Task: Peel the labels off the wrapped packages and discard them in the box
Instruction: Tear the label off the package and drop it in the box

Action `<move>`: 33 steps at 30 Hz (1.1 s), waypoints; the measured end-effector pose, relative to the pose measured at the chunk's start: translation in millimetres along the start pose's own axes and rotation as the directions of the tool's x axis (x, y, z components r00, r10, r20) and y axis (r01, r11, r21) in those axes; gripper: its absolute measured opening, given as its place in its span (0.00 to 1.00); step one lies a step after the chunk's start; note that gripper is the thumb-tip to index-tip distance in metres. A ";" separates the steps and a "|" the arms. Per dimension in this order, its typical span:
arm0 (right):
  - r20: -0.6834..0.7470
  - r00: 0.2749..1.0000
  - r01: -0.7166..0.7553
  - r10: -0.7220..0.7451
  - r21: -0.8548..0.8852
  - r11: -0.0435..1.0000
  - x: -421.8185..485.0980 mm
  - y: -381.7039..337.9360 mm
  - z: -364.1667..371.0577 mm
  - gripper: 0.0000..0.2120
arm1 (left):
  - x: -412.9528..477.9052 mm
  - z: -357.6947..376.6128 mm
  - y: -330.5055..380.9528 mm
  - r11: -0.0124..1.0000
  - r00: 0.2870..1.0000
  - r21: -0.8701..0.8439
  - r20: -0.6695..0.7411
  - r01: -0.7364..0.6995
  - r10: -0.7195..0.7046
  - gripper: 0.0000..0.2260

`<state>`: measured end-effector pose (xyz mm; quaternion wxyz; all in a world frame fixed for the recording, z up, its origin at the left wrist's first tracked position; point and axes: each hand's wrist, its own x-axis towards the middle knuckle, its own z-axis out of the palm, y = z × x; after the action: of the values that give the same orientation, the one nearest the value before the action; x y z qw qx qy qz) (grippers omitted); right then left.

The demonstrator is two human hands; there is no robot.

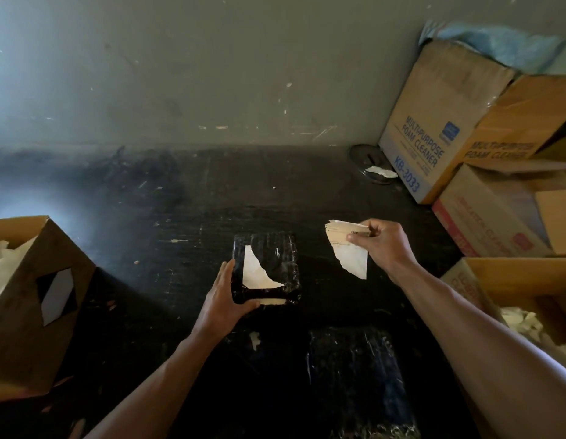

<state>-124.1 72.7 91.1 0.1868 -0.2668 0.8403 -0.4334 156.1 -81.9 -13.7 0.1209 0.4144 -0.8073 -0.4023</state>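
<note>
Above the table [180, 217], right fingers [357, 238] pinch the torn label [351, 258]; left fingers [226, 274] grip the package [275, 251].

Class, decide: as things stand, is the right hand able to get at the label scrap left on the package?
Probably yes: the label scrap lies uncovered, the left hand gripping only the package edge. But the right hand is busy pinching a torn piece.
</note>
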 end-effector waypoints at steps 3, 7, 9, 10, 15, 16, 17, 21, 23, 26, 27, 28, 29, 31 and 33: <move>-0.033 0.999 -0.023 0.023 0.002 1.000 -17.1 19.2 -27.4 0.05 | -18.8 10.9 26.9 0.998 0.999 -0.044 -0.035 -0.034 0.033 0.48; -0.090 0.996 -0.024 0.020 -0.046 0.999 -38.8 46.6 -80.9 0.05 | -40.4 40.7 71.5 0.996 0.997 -0.058 -0.009 -0.073 0.073 0.49; -0.122 0.992 -0.041 0.032 -0.066 0.997 -49.3 64.0 -113.1 0.07 | -49.1 60.6 98.3 0.992 0.994 -0.076 0.038 -0.103 0.106 0.48; -0.149 0.988 -0.060 0.048 -0.075 0.995 -54.9 74.1 -129.6 0.08 | -53.5 71.9 112.3 0.988 0.990 -0.096 0.067 -0.119 0.126 0.48; -0.322 0.929 -0.188 0.181 0.009 0.982 -87.3 130.9 -212.1 0.10 | -78.5 142.2 187.0 0.962 0.948 -0.170 0.204 -0.212 0.245 0.45; -0.356 0.910 -0.221 0.213 0.019 0.975 -94.1 143.2 -227.2 0.10 | -84.2 157.6 203.1 0.956 0.932 -0.167 0.234 -0.241 0.276 0.44; -0.381 0.891 -0.256 0.247 0.028 0.966 -102.4 153.6 -241.9 0.11 | -89.7 174.2 219.1 0.950 0.916 -0.167 0.265 -0.264 0.301 0.44; -0.415 0.851 -0.352 0.322 0.005 0.936 -126.9 193.7 -278.0 0.11 | -109.0 234.9 273.5 0.923 0.827 -0.185 0.410 -0.338 0.385 0.46; -0.437 0.839 -0.358 0.324 0.004 0.934 -138.6 205.8 -289.3 0.10 | -115.5 261.9 294.8 0.917 0.769 -0.137 0.505 -0.375 0.391 0.48; -0.438 0.831 -0.365 0.343 0.036 0.930 -147.6 219.7 -299.5 0.09 | -116.5 288.4 310.7 0.837 0.721 0.051 0.539 -0.544 0.436 0.49; -0.430 0.833 -0.368 0.347 0.036 0.929 -149.9 222.5 -300.8 0.09 | -115.6 294.7 310.5 0.800 0.715 0.101 0.525 -0.591 0.462 0.49; -0.429 0.835 -0.367 0.344 0.033 0.930 -149.5 224.3 -299.9 0.09 | -113.6 297.4 307.7 0.765 0.710 0.149 0.515 -0.626 0.481 0.49; -0.438 0.829 -0.371 0.348 0.035 0.928 -151.2 228.8 -304.7 0.10 | -113.7 306.6 307.6 0.730 0.698 0.191 0.519 -0.657 0.493 0.49; -0.441 0.832 -0.362 0.337 0.029 0.932 -152.7 232.6 -308.8 0.11 | -114.0 316.4 302.1 0.674 0.692 0.258 0.501 -0.692 0.519 0.49; -0.437 0.836 -0.360 0.333 0.022 0.933 -153.9 235.3 -310.5 0.12 | -114.8 319.2 298.9 0.659 0.691 0.270 0.481 -0.702 0.540 0.50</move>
<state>-239.6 475.3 81.1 0.0624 -0.0129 0.9076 -0.4151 -111.7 280.9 19.8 0.0083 0.0423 -0.9761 -0.2132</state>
